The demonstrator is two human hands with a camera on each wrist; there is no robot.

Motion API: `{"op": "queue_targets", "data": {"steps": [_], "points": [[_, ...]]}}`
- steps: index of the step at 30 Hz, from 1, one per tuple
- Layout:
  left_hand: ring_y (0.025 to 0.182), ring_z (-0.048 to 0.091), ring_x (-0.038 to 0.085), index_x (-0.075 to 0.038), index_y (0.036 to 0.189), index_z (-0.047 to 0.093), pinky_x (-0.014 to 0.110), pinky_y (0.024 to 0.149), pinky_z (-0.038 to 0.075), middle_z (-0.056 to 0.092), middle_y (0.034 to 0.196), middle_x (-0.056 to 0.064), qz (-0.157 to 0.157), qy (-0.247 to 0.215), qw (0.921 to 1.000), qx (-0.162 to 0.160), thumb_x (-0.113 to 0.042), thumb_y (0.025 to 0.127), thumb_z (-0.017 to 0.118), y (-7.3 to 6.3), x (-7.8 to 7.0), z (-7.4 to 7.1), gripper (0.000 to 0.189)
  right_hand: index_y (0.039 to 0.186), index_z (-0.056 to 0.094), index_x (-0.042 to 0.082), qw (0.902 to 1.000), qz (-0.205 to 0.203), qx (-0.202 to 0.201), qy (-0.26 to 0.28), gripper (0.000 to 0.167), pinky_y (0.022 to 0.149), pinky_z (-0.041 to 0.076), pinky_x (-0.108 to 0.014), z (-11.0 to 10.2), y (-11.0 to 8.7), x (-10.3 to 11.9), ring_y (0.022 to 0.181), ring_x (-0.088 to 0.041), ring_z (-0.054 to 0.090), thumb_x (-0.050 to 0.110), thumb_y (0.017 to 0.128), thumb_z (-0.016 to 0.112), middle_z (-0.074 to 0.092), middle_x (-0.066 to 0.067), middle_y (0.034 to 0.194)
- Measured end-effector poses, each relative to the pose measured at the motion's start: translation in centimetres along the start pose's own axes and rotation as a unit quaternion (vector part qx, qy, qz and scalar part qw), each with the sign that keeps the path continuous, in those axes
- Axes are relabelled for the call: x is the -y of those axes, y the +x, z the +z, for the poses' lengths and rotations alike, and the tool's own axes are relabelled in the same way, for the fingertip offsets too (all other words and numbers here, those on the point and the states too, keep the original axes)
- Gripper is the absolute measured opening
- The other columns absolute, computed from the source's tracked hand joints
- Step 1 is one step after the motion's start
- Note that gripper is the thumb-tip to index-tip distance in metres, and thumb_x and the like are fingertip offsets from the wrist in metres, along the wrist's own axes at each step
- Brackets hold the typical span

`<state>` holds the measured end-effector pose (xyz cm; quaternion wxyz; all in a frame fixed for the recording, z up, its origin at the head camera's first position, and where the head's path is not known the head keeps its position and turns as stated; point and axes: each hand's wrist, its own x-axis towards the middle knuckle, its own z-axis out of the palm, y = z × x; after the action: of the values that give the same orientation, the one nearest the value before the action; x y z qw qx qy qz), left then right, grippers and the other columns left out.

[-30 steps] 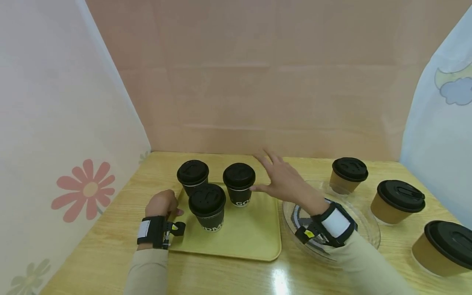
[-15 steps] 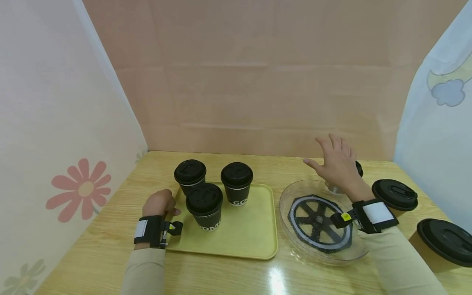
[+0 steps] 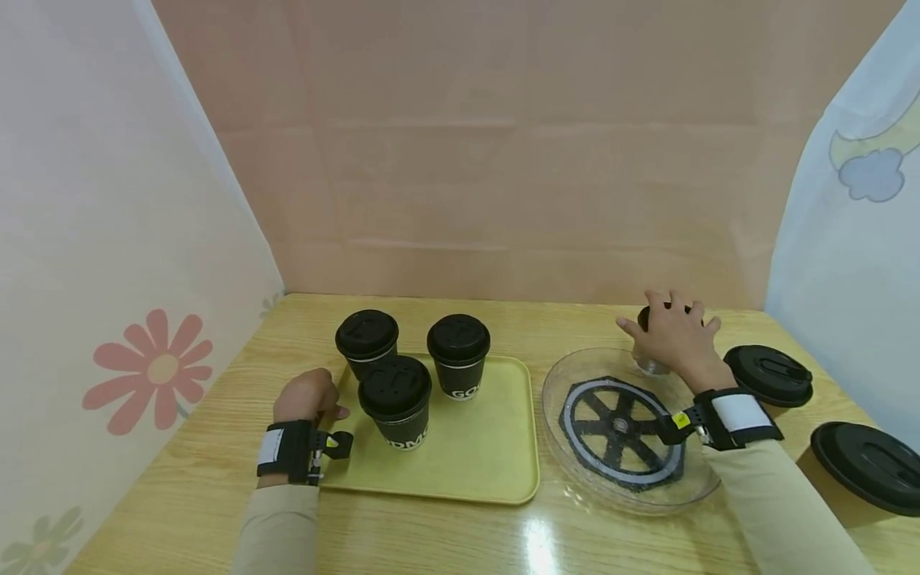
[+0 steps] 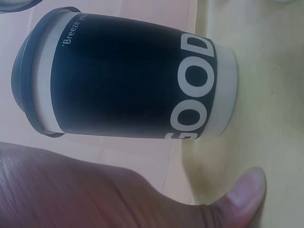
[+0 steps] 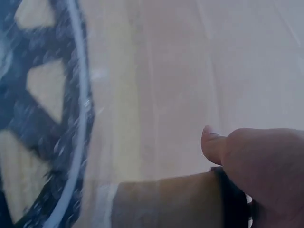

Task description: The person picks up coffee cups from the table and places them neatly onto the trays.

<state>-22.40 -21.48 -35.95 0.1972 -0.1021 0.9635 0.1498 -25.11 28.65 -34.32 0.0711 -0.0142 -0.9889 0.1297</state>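
Note:
My left hand [image 3: 305,395] holds the left edge of a yellow tray [image 3: 474,459], its thumb [image 4: 242,192] over the rim; its other fingers are mostly hidden. Three black-lidded paper cups with black sleeves stand there: a front cup [image 3: 397,407], a back left cup [image 3: 368,339] and a back right cup [image 3: 460,359]. My right hand [image 3: 676,339] is spread over a brown, black-lidded paper cup [image 5: 166,202] at the back right. Its thumb [image 5: 213,145] is beside the lid; whether it touches is unclear.
A clear round turntable [image 3: 553,435] with a black, wheel-shaped base stands right of the tray. Two more brown cups with black lids, a middle cup [image 3: 769,375] and a front cup [image 3: 866,471], stand at the right. A tan backdrop [image 3: 467,160] closes off the table's back.
My right hand has moved right, away from the back right cup on the tray, then come down over the far brown cup. The left hand has stayed at the tray's edge.

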Motion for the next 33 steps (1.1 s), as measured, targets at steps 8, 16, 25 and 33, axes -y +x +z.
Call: {"op": "queue_targets", "data": {"steps": [8,16,25,33], "points": [[0.081,0.055,0.029,0.006,0.118,0.057,0.038,0.069,0.049,0.061,0.099,0.017,-0.007,-0.002,1.0,0.002,-0.023,0.081,0.08,0.1,0.0,-0.1,0.052,0.139,0.032,-0.003,0.9997,-0.013,-0.011,-0.018,0.056,0.081,0.024,-0.084,0.8,0.2,-0.7,0.117,-0.071,0.021,0.03,0.097,0.049,0.024,-0.042,0.137],[0.07,0.058,0.026,0.005,0.113,0.058,0.034,0.061,0.048,0.059,0.082,0.014,-0.009,-0.01,0.9999,0.01,-0.023,0.082,0.079,0.2,0.1,0.0,0.047,0.137,0.033,-0.003,0.9995,-0.01,-0.018,-0.024,0.054,0.081,0.024,-0.085,1.1,0.3,-0.6,0.117,-0.071,0.022,0.027,0.096,0.048,0.026,-0.041,0.136],[0.071,0.057,0.026,0.005,0.113,0.058,0.034,0.062,0.048,0.058,0.084,0.014,-0.008,-0.008,0.9999,0.012,-0.022,0.083,0.078,0.1,0.0,0.0,0.046,0.138,0.032,-0.004,0.9997,-0.009,-0.005,-0.022,0.056,0.082,0.025,-0.084,1.1,0.3,-0.8,0.118,-0.07,0.022,0.028,0.095,0.05,0.025,-0.04,0.137],[0.075,0.058,0.027,0.008,0.123,0.053,0.034,0.064,0.049,0.06,0.089,0.016,-0.006,-0.002,0.9999,0.011,-0.022,0.083,0.078,0.3,-0.2,-0.1,0.055,0.139,0.029,-0.003,0.9992,-0.028,0.023,-0.015,0.058,0.08,0.024,-0.083,0.6,0.5,-1.2,0.117,-0.07,0.018,0.024,0.092,0.051,0.02,-0.042,0.137]]}}
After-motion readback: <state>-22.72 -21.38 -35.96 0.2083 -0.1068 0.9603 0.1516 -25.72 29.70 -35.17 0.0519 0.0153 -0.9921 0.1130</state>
